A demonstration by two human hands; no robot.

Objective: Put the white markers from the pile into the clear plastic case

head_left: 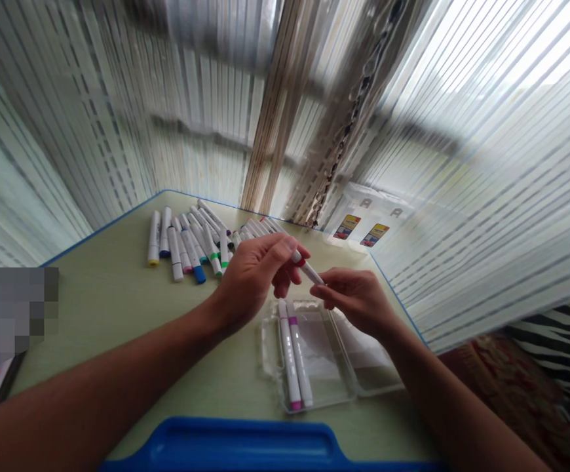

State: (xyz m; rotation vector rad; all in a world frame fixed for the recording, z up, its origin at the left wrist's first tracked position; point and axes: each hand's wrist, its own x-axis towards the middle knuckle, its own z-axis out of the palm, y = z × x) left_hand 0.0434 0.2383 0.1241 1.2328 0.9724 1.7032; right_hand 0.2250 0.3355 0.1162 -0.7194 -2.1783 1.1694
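Note:
Between my two hands is a white marker (313, 271) with a red band, tilted down to the right. My left hand (265, 262) has its thumb and fingers closed around the banded upper end. The fingertips of my right hand (351, 292) pinch the lower end. Just beneath them lies an open clear plastic case (322, 367). Two white markers with pink and purple marks, one with a pink end (289, 360) and one with a purple band (301, 360), lie side by side along the case's left side.
A loose pile of white markers (191, 239) with coloured ends spreads behind my left hand. A clear package with yellow labels (361, 229) stands at the table's back right. The pale green table (103, 288) has a blue tray edge (246, 442) in front. Striped curtains (206, 151) hang behind.

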